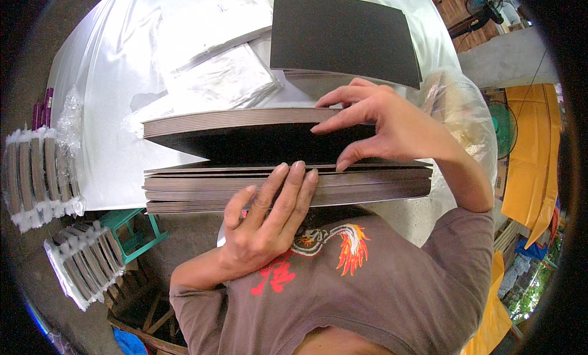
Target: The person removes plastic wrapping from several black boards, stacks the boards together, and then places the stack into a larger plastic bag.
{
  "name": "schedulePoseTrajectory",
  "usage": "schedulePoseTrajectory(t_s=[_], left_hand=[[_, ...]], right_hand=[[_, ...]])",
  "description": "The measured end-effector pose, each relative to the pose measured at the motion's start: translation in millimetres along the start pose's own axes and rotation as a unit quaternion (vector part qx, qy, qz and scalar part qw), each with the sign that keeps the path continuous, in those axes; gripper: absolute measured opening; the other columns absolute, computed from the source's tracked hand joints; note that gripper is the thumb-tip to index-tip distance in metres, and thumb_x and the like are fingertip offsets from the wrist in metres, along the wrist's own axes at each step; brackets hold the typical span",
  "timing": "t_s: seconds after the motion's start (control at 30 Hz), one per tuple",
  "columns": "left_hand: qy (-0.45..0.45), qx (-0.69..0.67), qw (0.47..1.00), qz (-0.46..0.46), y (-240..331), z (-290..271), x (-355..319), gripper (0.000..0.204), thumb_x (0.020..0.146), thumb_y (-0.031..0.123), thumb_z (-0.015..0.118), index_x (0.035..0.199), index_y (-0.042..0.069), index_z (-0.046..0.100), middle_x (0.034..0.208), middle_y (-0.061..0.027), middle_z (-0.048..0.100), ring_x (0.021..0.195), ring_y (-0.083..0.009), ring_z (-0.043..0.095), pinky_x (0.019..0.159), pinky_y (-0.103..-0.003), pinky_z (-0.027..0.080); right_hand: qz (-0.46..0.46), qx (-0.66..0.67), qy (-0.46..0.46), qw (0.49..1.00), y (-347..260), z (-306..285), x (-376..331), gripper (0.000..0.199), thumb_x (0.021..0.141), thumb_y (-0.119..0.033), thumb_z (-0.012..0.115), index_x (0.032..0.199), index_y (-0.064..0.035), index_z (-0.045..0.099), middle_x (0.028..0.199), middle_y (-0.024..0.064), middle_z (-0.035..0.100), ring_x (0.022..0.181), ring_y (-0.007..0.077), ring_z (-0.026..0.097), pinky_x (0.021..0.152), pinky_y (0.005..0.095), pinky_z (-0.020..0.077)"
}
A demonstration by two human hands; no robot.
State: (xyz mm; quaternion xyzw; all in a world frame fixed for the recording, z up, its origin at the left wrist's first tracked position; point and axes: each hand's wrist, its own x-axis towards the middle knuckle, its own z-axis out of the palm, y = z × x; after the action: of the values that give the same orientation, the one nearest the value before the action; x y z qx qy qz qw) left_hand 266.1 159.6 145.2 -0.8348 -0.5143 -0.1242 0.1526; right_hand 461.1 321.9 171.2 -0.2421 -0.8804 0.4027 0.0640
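Note:
In front of my chest stands a thick stack of black boards with grey-brown edges, parted by a dark gap. The far part of the stack (226, 119) leans away, and the near part (196, 186) sits close to my shirt. My left hand (263, 217) lies against the near part, fingers stretched out with their tips on its top edges. Above the gap, my right hand (373, 119) is spread, its thumb at the top edge of the near part and its fingers by the far part. Neither hand is closed around a board.
A pile of large black sheets (343, 37) lies at the far right of the white-covered table (110, 153). White plastic-wrapped packs (226, 79) are beside it. Clear plastic (453, 104) bunches at the right edge. Bundled boards (43, 171) and a green stool (138, 232) are at left.

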Motion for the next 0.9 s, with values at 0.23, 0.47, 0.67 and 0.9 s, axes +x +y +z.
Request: schedulePoseTrajectory(t_s=[0.23,0.47,0.67,0.9], left_hand=[[-0.007,0.000,1.000,0.020,-3.4,1.5,-3.6,0.034,0.086,0.021,0.047,0.116,0.018,0.062,0.118,0.0013,0.060,0.110,-0.0115,0.056,0.098,-0.032,0.028],[-0.008,-0.022,1.000,0.011,-2.1,-0.3,-4.0,0.034,0.085,0.020,0.049,0.116,0.017,0.063,0.118,-0.0002,0.060,0.110,-0.0127,0.056,0.098,-0.033,0.028],[-0.006,-0.046,0.999,-0.003,0.0,-0.1,-1.8,0.033,0.084,0.019,0.052,0.115,0.014,0.062,0.118,-0.0053,0.061,0.110,-0.0157,0.057,0.097,-0.033,0.029],[-0.029,-0.066,0.997,-0.016,1.9,-2.9,0.4,0.034,0.084,0.018,0.053,0.117,0.014,0.059,0.120,-0.0087,0.059,0.112,-0.0182,0.056,0.098,-0.034,0.028]], right_hand=[[0.001,-0.004,-0.001,1.000,-0.5,-2.8,1.8,0.047,0.062,-0.032,0.077,0.103,-0.0104,0.068,0.116,0.0172,0.056,0.108,0.0333,0.051,0.094,0.0394,0.0392],[-0.007,-0.022,0.001,1.000,1.5,-4.2,2.0,0.044,0.065,-0.031,0.076,0.103,-0.0110,0.068,0.117,0.0175,0.056,0.109,0.0334,0.052,0.094,0.0396,0.0393],[0.000,0.047,-0.016,0.999,-0.8,-7.0,5.8,0.030,0.074,-0.023,0.068,0.101,-0.0105,0.069,0.115,0.0164,0.057,0.105,0.0323,0.052,0.091,0.0392,0.0409],[-0.017,-0.015,0.020,1.000,-4.4,0.8,-2.0,0.028,0.074,-0.020,0.068,0.101,-0.0110,0.069,0.112,0.0156,0.058,0.104,0.0318,0.052,0.089,0.0377,0.0420]])
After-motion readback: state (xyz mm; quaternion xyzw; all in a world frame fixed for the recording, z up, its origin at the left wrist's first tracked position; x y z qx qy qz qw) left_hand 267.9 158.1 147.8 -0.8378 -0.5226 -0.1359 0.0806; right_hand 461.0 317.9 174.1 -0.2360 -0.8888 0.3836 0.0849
